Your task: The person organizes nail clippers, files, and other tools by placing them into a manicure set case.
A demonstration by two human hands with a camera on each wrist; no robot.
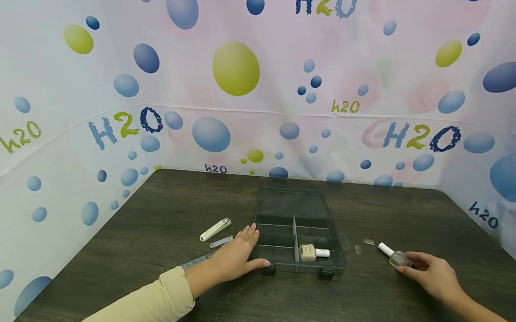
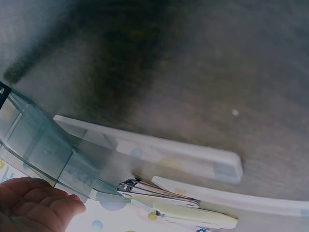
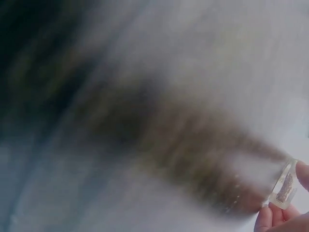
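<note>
While our right hand (image 1: 436,272) pinches the clear bottle (image 1: 399,259), loosening its fingers (image 1: 420,256) could drop it; our left hand (image 1: 233,256), outstretched against the divided box (image 1: 281,252), might press it askew.

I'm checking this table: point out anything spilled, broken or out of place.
Nothing looks spilled or broken. Two small clear pieces look stray: they lie loose on the table, outside the box, near the held bottle.

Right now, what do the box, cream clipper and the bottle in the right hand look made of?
Box: probably plastic, tinted and smooth; its walls are see-through.
Cream clipper: likely metal, with a shiny silvery end; cream cover possibly plastic.
Bottle: clear, glossy, transparent; glass or plastic, can't tell.
</note>
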